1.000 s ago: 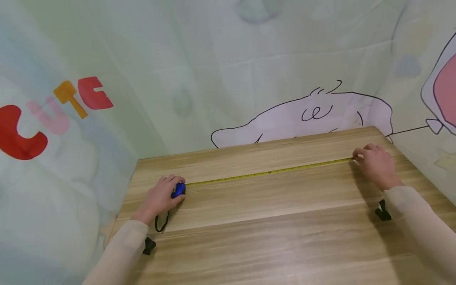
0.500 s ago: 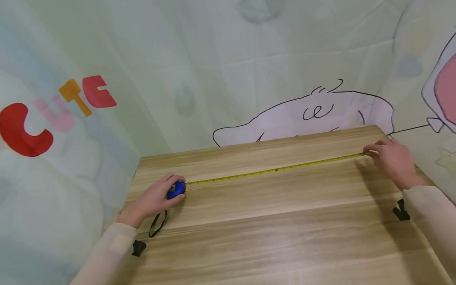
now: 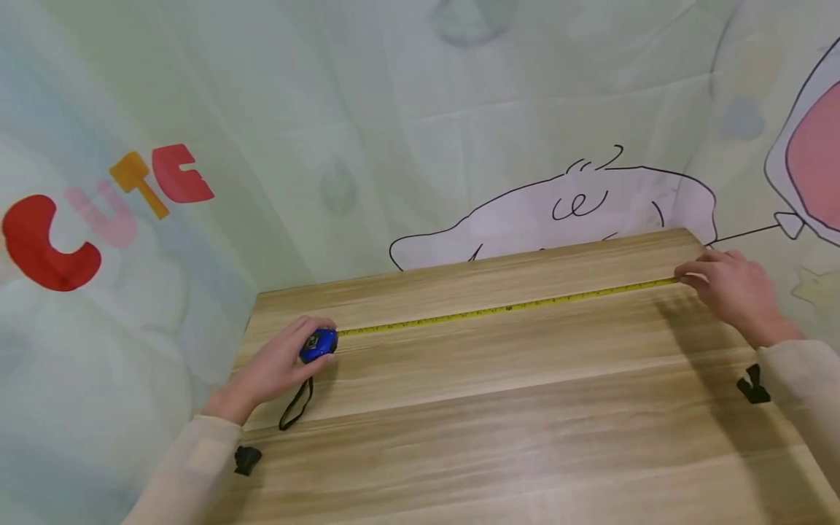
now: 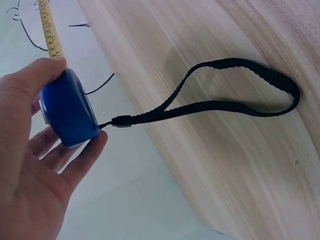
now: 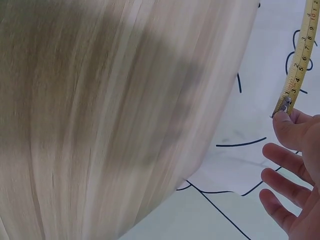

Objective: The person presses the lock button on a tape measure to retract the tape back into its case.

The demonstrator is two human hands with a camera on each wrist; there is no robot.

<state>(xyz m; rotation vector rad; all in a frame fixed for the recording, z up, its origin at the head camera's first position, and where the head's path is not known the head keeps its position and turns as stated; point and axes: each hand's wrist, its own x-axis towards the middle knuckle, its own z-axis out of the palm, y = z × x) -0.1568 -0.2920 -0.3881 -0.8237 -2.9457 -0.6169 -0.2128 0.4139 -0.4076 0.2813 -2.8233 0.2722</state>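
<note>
A blue tape measure (image 3: 319, 345) sits in my left hand (image 3: 274, 364), gripped between thumb and fingers. Its black wrist strap (image 4: 220, 106) hangs in a loop below the case. The yellow blade (image 3: 508, 308) stretches straight across to the right, above the wooden tabletop (image 3: 459, 408). My right hand (image 3: 741, 295) pinches the blade's free end between thumb and forefinger. In the right wrist view the metal end hook (image 5: 285, 105) shows at the thumb tip, and the other fingers are spread apart.
Two small black clips (image 3: 247, 460) lie near the forearms, the right one (image 3: 755, 385) beside the right sleeve. A printed cloth backdrop (image 3: 328, 146) with a cartoon figure and the letters CUTE rises behind and left of the tabletop.
The right hand has moved right with the blade's end, and the left hand slightly left with the case. More blade now spans between them.
</note>
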